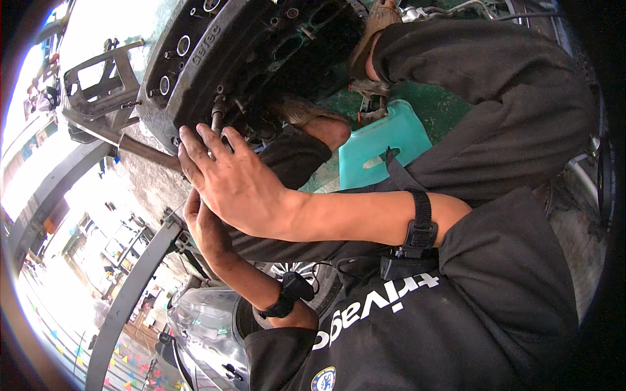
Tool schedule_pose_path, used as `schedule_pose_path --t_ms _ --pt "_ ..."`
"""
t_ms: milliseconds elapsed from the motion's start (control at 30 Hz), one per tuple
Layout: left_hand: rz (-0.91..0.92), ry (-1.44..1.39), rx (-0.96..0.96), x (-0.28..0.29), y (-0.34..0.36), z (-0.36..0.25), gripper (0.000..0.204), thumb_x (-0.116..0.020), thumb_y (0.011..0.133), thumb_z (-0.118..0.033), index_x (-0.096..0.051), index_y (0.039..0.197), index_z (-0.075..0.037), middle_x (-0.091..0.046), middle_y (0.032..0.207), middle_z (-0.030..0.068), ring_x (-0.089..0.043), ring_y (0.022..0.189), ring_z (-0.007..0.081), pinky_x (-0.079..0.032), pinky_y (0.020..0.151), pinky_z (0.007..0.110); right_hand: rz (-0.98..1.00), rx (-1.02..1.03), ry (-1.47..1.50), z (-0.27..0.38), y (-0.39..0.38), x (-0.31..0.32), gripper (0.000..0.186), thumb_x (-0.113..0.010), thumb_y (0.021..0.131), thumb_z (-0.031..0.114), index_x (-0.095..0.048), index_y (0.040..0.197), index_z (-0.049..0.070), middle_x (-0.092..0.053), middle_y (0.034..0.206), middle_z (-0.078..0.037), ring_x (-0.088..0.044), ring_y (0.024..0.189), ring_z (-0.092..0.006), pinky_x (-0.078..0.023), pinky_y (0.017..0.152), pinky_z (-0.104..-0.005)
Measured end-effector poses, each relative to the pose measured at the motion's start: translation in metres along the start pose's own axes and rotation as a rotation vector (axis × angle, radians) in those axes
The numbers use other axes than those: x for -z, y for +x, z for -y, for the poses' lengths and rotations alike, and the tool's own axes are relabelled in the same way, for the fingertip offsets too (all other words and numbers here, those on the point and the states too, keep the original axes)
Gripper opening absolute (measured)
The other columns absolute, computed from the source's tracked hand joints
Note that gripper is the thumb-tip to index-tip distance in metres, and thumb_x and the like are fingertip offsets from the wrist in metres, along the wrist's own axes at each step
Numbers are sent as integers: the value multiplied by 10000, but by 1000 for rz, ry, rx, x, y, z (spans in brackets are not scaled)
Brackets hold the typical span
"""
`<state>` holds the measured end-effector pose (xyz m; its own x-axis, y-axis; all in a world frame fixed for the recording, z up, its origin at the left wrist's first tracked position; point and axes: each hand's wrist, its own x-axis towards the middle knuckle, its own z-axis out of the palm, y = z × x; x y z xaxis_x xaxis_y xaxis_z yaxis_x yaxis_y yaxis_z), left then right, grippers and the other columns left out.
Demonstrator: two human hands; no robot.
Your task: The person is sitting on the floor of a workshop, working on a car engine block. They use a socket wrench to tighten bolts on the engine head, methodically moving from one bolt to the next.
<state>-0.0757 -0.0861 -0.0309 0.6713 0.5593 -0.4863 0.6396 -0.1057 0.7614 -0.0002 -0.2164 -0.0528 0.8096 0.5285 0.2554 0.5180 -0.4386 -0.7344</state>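
Observation:
My right hand (238,182) reaches across to the dark, greasy engine block (195,85). Its fingers bend over the outer end of a socket wrench (217,117), whose metal shaft shows just beyond the fingertips. The tool's far end meets the lower side face of the block, near some small studs. Beneath and behind the right hand is my left hand (210,231), close against it. Most of the left fingers are hidden, so what they hold does not show.
A turquoise plastic stool (385,143) stands beside my legs, near my bare feet. A metal frame (107,85) adjoins the block on the left. Grey metal posts (130,306) rise at the left, and a silver vehicle (208,326) is at the lower left.

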Motion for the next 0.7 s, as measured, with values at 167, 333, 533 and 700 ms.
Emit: schedule_pose_path --t_ms 167,333,533,700 --pt "28 -206 -135 -2 4 -6 409 -624 895 -142 -523 1236 60 -635 1103 122 -631 925 176 -497 830 277 -40 14 101 -1 -2 -3 471 -472 879 245 -540 1247 -39 -418 1389 -259 -396 1277 -404 -305 1040 -538" --pt "27 -713 116 -3 9 5 337 -515 969 -139 -496 1257 34 -604 1191 147 -607 1056 232 -494 925 361 -112 7 128 -8 -1 4 545 -571 816 197 -469 1307 -19 -444 1341 -257 -454 1209 -388 -399 982 -482" --pt "395 -1279 116 10 9 37 438 -615 927 -255 -523 1279 -11 -600 1251 95 -590 1079 184 -456 959 311 275 -551 719 -33 -2 -2 379 -675 796 297 -626 995 -22 -661 863 -235 -647 834 -394 -521 748 -433" --pt "343 -1155 174 11 2 49 357 -579 945 -274 -577 1220 -45 -639 1163 83 -610 1026 193 -472 936 364 266 -158 1015 -36 -5 -32 447 -668 850 375 -643 1114 16 -650 1015 -202 -631 968 -338 -491 855 -381"
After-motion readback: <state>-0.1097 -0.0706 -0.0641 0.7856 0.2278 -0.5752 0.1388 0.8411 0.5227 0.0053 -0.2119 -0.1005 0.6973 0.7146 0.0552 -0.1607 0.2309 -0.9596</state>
